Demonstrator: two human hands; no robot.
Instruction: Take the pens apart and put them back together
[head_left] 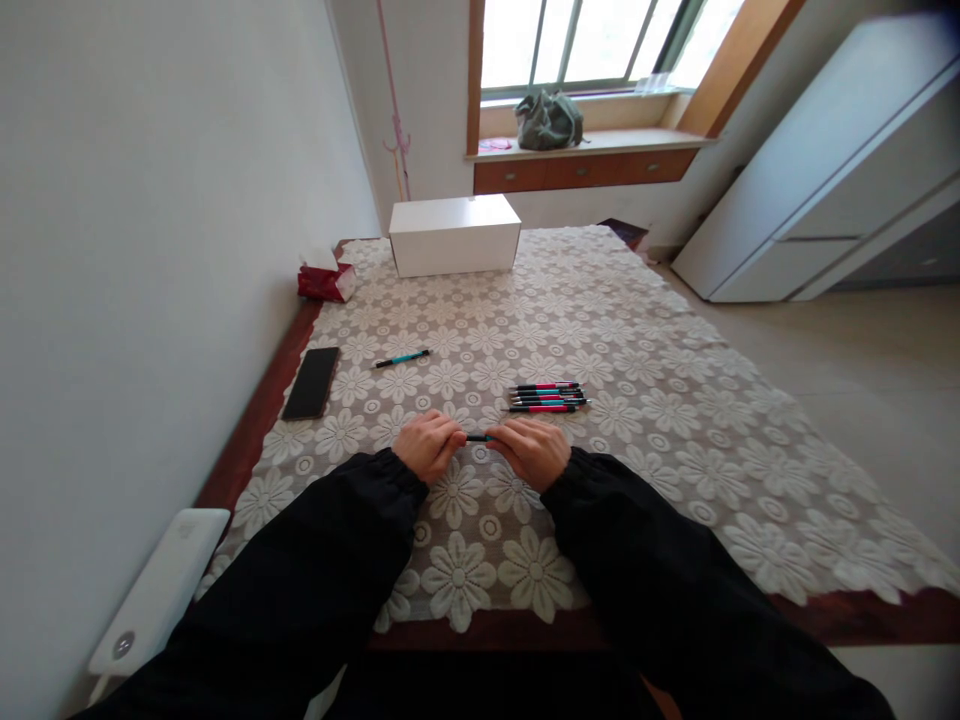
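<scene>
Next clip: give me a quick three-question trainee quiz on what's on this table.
1. True or false: both hands grip one pen.
2. Which lies nearest the wall: (a) phone, (b) pen bundle, (c) teal pen?
3. What white thing stands at the table's far end?

Key: 1 true. 2 a. 3 a white box.

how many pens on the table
About 6: four, maybe five, bunched in a group of pens, a teal pen near the phone, one between both hands.
</scene>
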